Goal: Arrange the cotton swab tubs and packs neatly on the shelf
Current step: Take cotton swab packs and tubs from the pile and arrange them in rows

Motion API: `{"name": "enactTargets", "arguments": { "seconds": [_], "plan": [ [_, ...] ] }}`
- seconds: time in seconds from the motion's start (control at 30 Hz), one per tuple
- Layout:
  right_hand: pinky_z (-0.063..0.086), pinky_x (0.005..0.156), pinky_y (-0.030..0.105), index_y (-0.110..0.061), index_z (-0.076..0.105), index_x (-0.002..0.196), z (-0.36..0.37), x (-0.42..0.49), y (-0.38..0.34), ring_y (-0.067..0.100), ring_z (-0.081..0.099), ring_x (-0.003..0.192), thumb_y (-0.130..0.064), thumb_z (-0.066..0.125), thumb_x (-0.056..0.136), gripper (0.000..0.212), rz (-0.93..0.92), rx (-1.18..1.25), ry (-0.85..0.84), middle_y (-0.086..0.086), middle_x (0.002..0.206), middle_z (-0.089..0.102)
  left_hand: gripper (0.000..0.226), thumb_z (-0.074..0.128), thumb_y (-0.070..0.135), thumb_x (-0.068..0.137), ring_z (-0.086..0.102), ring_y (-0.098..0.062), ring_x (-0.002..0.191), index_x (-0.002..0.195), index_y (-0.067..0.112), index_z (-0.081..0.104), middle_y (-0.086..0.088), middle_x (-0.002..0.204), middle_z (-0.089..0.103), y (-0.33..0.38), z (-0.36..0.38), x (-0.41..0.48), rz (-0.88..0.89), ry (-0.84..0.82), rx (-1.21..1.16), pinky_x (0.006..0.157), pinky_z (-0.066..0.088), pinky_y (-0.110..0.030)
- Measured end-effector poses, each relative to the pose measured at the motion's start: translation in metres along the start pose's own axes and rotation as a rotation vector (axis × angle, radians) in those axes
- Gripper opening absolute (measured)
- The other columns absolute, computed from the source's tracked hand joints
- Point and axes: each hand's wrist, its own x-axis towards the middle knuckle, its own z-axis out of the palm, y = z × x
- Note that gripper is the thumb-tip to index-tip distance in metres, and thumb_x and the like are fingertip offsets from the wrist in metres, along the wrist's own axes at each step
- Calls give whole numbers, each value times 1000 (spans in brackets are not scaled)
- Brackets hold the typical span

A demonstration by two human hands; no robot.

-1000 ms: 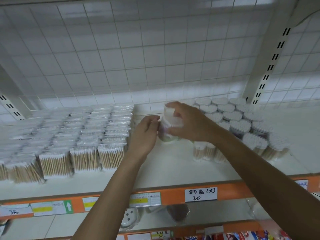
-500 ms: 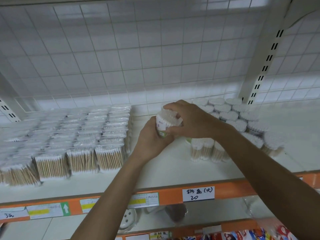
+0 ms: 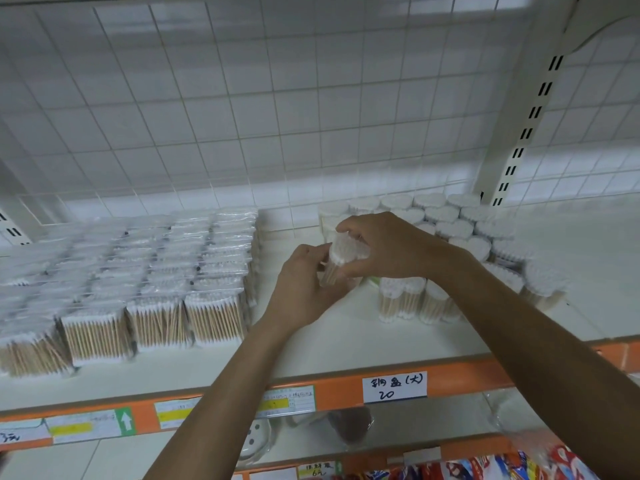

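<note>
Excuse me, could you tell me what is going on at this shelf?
A person is tidying cotton swab stock. Both hands hold one clear tub: the right hand grips its top, the left hand cups its lower side. It is in the gap between the flat packs on the left and the cluster of tubs on the right.

White shelf [image 3: 346, 344]: swab packs [image 3: 156, 271] in upright rows, left; swab tubs [image 3: 453, 230] clustered right; groups apart.
</note>
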Motion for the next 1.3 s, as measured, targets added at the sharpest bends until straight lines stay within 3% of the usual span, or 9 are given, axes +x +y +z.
{"name": "enactTargets", "arguments": {
  "seconds": [0.07, 0.17, 0.27, 0.37, 0.7, 0.93, 1.13, 1.23, 1.3],
  "plan": [
    [41, 79, 27, -28, 54, 121, 1, 1, 4, 5, 52, 90, -33, 76, 75, 51, -21, -36, -38, -12, 102, 56, 31, 77, 35, 73, 56, -1, 73, 98, 21, 67, 1, 90, 60, -1, 5, -2, -67, 0, 40, 64, 43, -9],
    [45, 91, 27, -17, 45, 136, 1, 4, 12, 13, 56, 106, -26, 76, 76, 68, -8, -70, -77, -2, 124, 58, 29, 77, 36, 73, 61, -13, 74, 91, 15, 67, -2, 87, 65, -1, 17, -5, -138, -8, 96, 65, 48, -25],
    [41, 91, 24, -14, 48, 134, 4, 5, 20, 15, 54, 111, -27, 76, 76, 66, -4, -134, -96, 1, 125, 57, 30, 76, 37, 73, 63, -17, 78, 89, 13, 66, -4, 85, 66, -2, 26, -5, -175, -5, 136, 65, 46, -26],
    [44, 90, 30, -7, 52, 127, 6, 3, 27, 20, 55, 107, -23, 75, 76, 58, 14, -205, -91, 6, 122, 58, 30, 76, 36, 72, 65, -20, 79, 86, 12, 63, -4, 83, 67, -4, 34, -5, -193, -21, 140, 67, 50, -31],
    [46, 88, 38, -8, 62, 114, 9, 1, 28, 24, 58, 99, -28, 70, 80, 40, 45, -215, -109, 8, 112, 61, 31, 75, 36, 74, 64, -23, 80, 86, 12, 59, -6, 84, 67, -3, 41, 0, -277, -47, 155, 62, 39, -24],
    [48, 80, 43, -4, 65, 99, 13, 2, 29, 27, 60, 89, -27, 68, 77, 32, 34, -246, -94, 11, 98, 64, 33, 73, 33, 75, 64, -24, 85, 96, 10, 62, -7, 90, 68, 2, 39, 0, -314, -83, 170, 66, 43, -26],
    [47, 85, 41, -4, 63, 104, 10, 0, 27, 26, 58, 95, -29, 68, 80, 36, 52, -219, -93, 10, 107, 61, 46, 75, 37, 74, 63, -23, 94, 110, 13, 59, -4, 101, 68, 8, 32, -1, -318, -115, 153, 73, 46, -29],
    [41, 90, 26, -10, 58, 121, 8, -1, 21, 21, 53, 112, -32, 65, 85, 43, 35, -175, -28, 6, 126, 56, 51, 77, 38, 73, 63, -22, 97, 113, 13, 58, -3, 106, 67, 14, 21, -2, -312, -116, 109, 83, 50, -36],
    [38, 93, 27, -14, 53, 129, 8, 2, 12, 19, 51, 117, -32, 61, 88, 45, 10, -152, 34, 4, 133, 52, 52, 75, 37, 76, 61, -22, 101, 115, 9, 57, -4, 111, 64, 20, 8, -3, -294, -100, 126, 87, 50, -39]
  ]
}}
